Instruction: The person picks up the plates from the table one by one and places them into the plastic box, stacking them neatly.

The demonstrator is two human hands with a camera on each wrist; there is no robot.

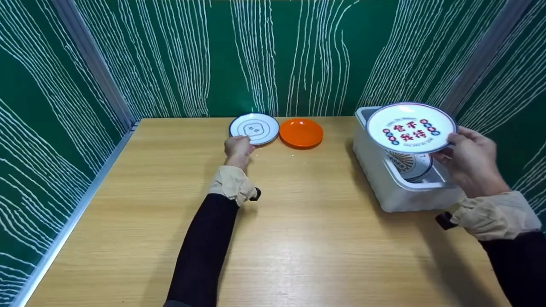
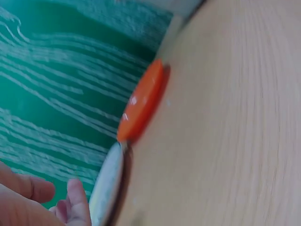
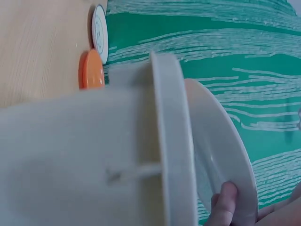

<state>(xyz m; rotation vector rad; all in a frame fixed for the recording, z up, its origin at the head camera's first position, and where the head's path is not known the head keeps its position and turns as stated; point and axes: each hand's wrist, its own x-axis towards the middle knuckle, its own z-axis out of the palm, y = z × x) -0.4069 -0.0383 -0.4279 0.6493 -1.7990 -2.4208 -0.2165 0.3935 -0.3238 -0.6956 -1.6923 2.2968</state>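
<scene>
My right hand pinches the right rim of a white plate with red characters and a thin dark rim. That plate is raised above a white bin, and its pale underside shows in the right wrist view. My left hand is at the near left edge of a blue-rimmed white plate on the table. In the left wrist view, thumb and fingers stand apart with nothing between them, beside that plate. An orange plate lies just right of it.
Inside the bin, a patterned plate leans below the raised one. The wooden table meets green walls with white wavy lines at the back and sides. A grey post stands at the back left corner.
</scene>
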